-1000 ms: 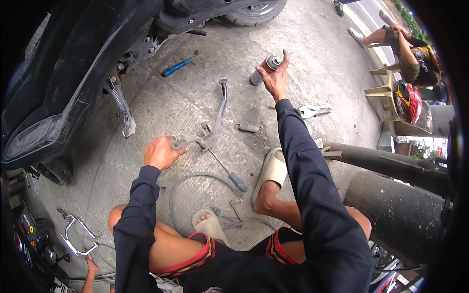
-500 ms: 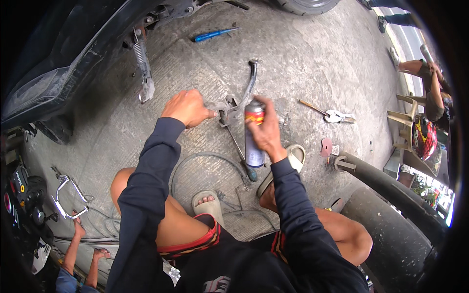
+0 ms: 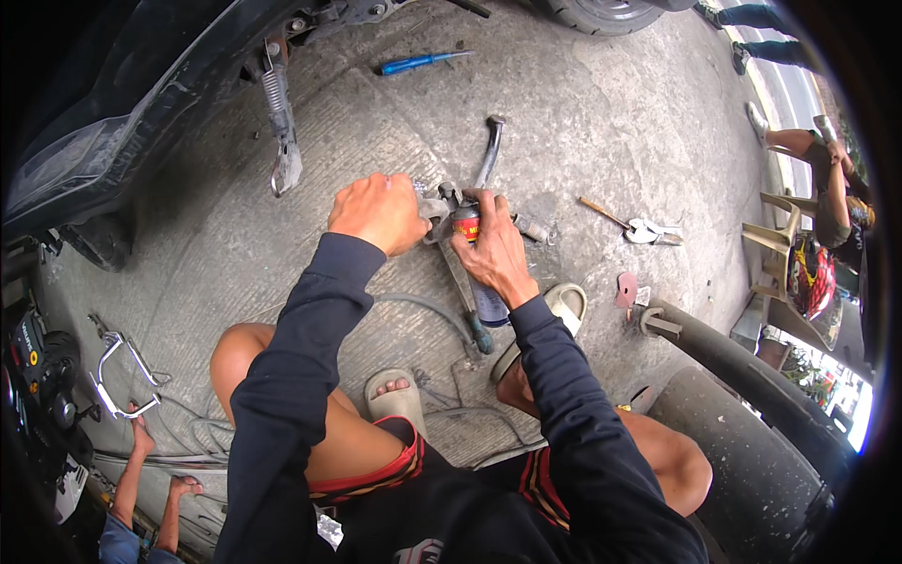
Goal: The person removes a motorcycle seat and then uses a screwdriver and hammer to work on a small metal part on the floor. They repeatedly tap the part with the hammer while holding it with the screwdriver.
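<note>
My left hand (image 3: 379, 214) is closed around one end of a grey metal motorcycle part (image 3: 434, 209), above the concrete floor. The part's dark curved arm (image 3: 492, 148) points away from me. My right hand (image 3: 493, 246) wraps around a spray can (image 3: 490, 308) with a red and yellow band, its top end close to the metal part and its nozzle under my fingers. Just below the hands lies a screwdriver with a dark green handle (image 3: 480, 336); its shaft is partly hidden.
A blue screwdriver (image 3: 413, 64) lies farther off. Pliers (image 3: 648, 231) and a pinkish disc (image 3: 626, 289) rest to the right. A motorcycle (image 3: 103, 122) stands at the upper left, its side stand (image 3: 282, 117) down. A hose (image 3: 427, 301) curls near my feet. Other people are at the edges.
The spray can has moved left and tilted, its top now closer to the metal part. My left hand has shifted slightly right, still closed on the part.
</note>
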Demonstrator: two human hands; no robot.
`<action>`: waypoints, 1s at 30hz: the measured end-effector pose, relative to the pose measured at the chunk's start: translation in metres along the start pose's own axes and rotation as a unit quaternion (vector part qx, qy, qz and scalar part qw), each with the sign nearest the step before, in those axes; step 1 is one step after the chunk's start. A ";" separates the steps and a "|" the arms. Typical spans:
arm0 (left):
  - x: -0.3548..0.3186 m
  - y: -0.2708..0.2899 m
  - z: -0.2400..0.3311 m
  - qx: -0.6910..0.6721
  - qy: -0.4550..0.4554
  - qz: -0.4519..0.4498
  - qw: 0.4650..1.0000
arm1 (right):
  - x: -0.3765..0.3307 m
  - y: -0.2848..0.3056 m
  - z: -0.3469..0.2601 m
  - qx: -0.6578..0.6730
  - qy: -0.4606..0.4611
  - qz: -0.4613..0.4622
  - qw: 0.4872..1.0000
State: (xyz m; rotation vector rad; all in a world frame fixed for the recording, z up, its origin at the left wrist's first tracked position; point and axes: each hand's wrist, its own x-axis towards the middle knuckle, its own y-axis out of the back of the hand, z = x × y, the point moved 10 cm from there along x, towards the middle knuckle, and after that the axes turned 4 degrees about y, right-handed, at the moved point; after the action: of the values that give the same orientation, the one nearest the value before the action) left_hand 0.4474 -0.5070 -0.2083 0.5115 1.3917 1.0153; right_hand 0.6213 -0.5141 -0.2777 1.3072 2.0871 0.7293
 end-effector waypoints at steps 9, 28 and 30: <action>-0.006 -0.001 0.009 0.005 -0.032 0.032 0.999 | -0.003 -0.005 0.007 -0.025 -0.024 0.000 0.999; 0.017 -0.028 -0.063 -0.009 0.017 -0.051 0.998 | -0.004 0.178 0.113 -0.070 0.013 0.365 0.928; 0.019 -0.034 -0.073 0.000 0.017 -0.056 0.998 | 0.005 0.178 0.141 -0.080 -0.003 0.351 0.933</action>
State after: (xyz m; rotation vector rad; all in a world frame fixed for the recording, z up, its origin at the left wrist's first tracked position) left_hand 0.3850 -0.5271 -0.2586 0.4144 1.4341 0.9371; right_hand 0.8268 -0.4220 -0.2516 1.9664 1.4822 1.1519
